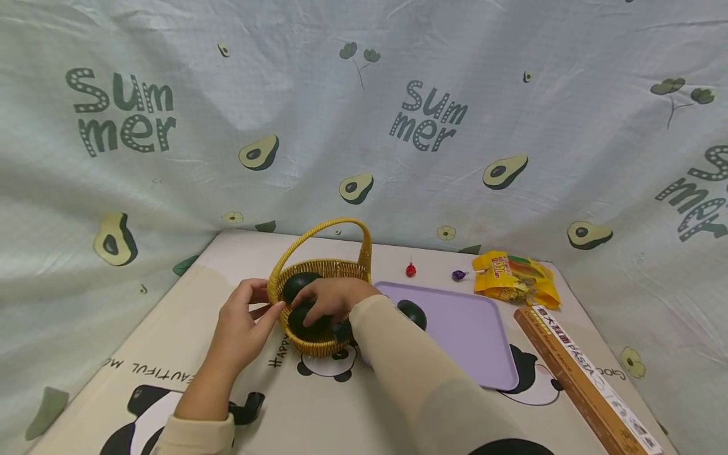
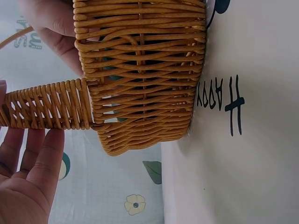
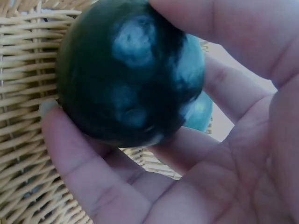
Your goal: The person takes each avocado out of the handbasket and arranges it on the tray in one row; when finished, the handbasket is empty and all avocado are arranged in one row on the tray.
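A yellow wicker basket stands on the table, its tall handle arching over it. My left hand pinches the lower end of that handle; in the left wrist view fingers lie along one side of the woven strip. Reaching inside the basket, my right hand grips a glossy dark green round fruit between thumb and fingers. Another dark green fruit lies in the basket behind it. A third fruit is on the lilac tray, partly covered by the right sleeve.
Behind the tray lie a red lollipop and a purple lollipop. A yellow snack bag is at the back right, with a long pasta box in front of it. A printed cloth hangs behind the table.
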### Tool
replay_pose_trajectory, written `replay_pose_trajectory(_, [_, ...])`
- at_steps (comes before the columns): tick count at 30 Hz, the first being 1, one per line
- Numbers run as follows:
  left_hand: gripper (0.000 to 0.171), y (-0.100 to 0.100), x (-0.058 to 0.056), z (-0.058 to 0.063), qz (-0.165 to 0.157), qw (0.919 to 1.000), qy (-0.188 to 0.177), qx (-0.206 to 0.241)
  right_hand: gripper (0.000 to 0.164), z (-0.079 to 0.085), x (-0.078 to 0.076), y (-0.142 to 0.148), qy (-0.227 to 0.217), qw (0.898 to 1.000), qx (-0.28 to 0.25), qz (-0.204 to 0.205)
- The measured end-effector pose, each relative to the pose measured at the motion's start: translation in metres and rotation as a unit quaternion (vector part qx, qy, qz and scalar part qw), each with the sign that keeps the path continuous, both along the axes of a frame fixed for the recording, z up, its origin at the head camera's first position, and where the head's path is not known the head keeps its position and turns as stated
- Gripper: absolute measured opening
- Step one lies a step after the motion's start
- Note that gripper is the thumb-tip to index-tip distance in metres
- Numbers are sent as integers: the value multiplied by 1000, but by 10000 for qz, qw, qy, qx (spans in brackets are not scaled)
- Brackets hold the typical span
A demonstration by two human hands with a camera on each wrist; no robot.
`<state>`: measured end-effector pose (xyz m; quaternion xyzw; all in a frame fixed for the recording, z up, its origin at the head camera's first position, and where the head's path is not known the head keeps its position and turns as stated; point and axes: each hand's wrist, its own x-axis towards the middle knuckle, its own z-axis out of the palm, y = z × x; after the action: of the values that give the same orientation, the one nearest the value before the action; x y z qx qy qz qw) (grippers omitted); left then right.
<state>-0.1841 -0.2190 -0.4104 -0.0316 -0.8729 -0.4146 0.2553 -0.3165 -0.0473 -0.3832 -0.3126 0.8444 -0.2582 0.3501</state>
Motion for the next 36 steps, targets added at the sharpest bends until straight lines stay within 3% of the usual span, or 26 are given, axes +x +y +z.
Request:
replay_pose_trajectory(12, [43, -1, -1, -2, 23, 10000, 30, -41, 54, 6, -5, 14, 464, 9985, -250, -112])
replay_pose_trajectory(17, [43, -1, -1, -2, 3, 10000, 42, -45, 48, 6, -6, 17, 745, 9965, -363, -52])
replay_pose_trajectory(23, [42, 0, -1, -2, -20, 10000, 15, -20, 39, 8, -8, 23, 877, 9938, -612, 295])
replay_pose_trajectory(28, [42, 0, 0, -2, 4, 10000, -19, 0, 42, 10, -8, 30, 693, 9949, -700, 208])
replay_pose_trajectory(34, [42, 0, -1, -1, 7, 10000, 40, -6, 45, 16, -6, 37, 1057, 9924, -573, 280])
replay_pose_trajectory(36, [42, -1, -1, -2, 12, 10000, 53, -16, 43, 18, -4, 38, 976, 9929, -622, 264])
